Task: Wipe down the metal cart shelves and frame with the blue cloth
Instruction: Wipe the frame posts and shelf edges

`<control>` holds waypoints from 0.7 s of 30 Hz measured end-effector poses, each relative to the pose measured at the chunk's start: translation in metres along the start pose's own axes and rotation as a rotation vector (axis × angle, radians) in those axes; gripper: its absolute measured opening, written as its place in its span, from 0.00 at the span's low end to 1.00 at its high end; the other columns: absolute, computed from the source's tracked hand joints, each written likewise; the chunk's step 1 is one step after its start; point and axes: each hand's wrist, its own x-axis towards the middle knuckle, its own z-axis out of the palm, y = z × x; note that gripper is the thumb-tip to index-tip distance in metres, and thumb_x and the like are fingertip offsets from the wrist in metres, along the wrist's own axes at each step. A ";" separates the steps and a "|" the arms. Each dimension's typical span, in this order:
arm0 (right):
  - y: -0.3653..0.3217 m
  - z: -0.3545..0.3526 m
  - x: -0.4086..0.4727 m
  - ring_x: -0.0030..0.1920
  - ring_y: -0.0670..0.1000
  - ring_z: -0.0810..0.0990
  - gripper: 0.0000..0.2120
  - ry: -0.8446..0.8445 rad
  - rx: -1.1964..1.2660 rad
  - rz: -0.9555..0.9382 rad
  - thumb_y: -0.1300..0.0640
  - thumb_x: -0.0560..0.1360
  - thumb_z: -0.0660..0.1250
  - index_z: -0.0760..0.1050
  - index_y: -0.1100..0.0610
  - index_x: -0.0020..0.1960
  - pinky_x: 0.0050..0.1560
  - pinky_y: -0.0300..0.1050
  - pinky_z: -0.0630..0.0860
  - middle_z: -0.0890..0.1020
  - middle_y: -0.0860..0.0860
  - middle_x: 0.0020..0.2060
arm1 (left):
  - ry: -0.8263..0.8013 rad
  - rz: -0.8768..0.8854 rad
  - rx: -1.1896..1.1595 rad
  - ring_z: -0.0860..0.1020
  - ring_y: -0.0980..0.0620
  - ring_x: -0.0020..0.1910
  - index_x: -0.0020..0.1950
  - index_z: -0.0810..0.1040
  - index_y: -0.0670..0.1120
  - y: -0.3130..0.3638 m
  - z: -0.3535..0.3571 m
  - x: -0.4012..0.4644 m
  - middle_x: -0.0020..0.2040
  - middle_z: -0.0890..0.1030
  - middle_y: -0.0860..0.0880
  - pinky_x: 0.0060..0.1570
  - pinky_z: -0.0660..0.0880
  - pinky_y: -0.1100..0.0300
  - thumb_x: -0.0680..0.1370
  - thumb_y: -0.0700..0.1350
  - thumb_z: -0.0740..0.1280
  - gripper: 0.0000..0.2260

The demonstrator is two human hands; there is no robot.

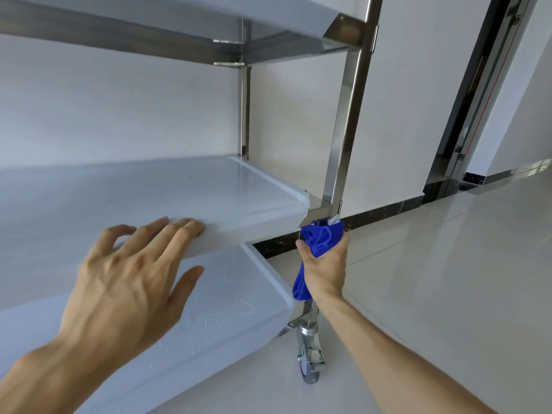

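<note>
The blue cloth (318,243) is bunched up in the right hand (325,264), wrapped against the near upright post (343,144) of the cart just below the corner of the middle shelf (179,192). The fingers curl round both cloth and post, so the cloth sits between palm and metal; a puff of it shows above the thumb and a loose tail hangs down under the heel of the hand, alongside the post. A small white label pokes out at the top of the bundle. The left hand (128,282) lies flat on the front edge of that same middle shelf, fingers straight and close together on top, thumb spread out below the lip, holding nothing. Beneath it the bottom shelf (233,309) juts forward, with some faint wet marks on its surface. At the foot of the post a caster wheel (310,363) stands on the pale tiled floor (448,264). The top shelf (179,13) runs overhead, and a white wall (418,85) with a dark skirting strip lies behind the cart.
</note>
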 end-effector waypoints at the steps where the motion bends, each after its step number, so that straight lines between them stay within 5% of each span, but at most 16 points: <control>1: 0.010 0.004 -0.006 0.50 0.51 0.80 0.27 0.021 -0.009 0.034 0.51 0.71 0.77 0.65 0.51 0.62 0.51 0.52 0.79 0.78 0.49 0.53 | 0.002 0.006 0.002 0.79 0.46 0.63 0.69 0.73 0.46 0.000 0.000 0.000 0.62 0.81 0.49 0.59 0.70 0.45 0.80 0.55 0.58 0.21; 6: 0.064 -0.001 -0.032 0.34 0.46 0.82 0.24 -0.127 -0.059 0.277 0.59 0.72 0.76 0.65 0.53 0.59 0.33 0.40 0.78 0.79 0.56 0.50 | 0.038 -0.001 0.002 0.79 0.46 0.63 0.68 0.72 0.46 0.001 0.002 0.000 0.62 0.80 0.50 0.58 0.69 0.45 0.79 0.53 0.59 0.20; 9: 0.062 0.003 -0.029 0.40 0.53 0.82 0.22 -0.087 -0.109 0.287 0.56 0.72 0.77 0.66 0.55 0.57 0.41 0.50 0.81 0.80 0.58 0.49 | 0.051 -0.010 0.006 0.80 0.45 0.61 0.68 0.72 0.46 0.003 0.002 0.001 0.60 0.81 0.49 0.57 0.69 0.44 0.78 0.53 0.59 0.21; 14: 0.008 0.013 0.005 0.43 0.53 0.81 0.22 0.097 -0.057 0.134 0.49 0.70 0.77 0.66 0.51 0.54 0.46 0.51 0.78 0.80 0.51 0.48 | 0.048 -0.010 0.019 0.80 0.45 0.60 0.67 0.73 0.45 0.003 0.003 0.000 0.59 0.81 0.48 0.57 0.69 0.44 0.77 0.52 0.60 0.21; 21: 0.029 0.009 -0.004 0.40 0.48 0.81 0.23 0.062 -0.069 0.022 0.54 0.71 0.76 0.63 0.49 0.55 0.41 0.47 0.79 0.80 0.49 0.46 | 0.024 0.005 0.026 0.80 0.44 0.59 0.67 0.72 0.44 0.004 0.000 0.000 0.60 0.81 0.48 0.59 0.68 0.44 0.77 0.51 0.60 0.20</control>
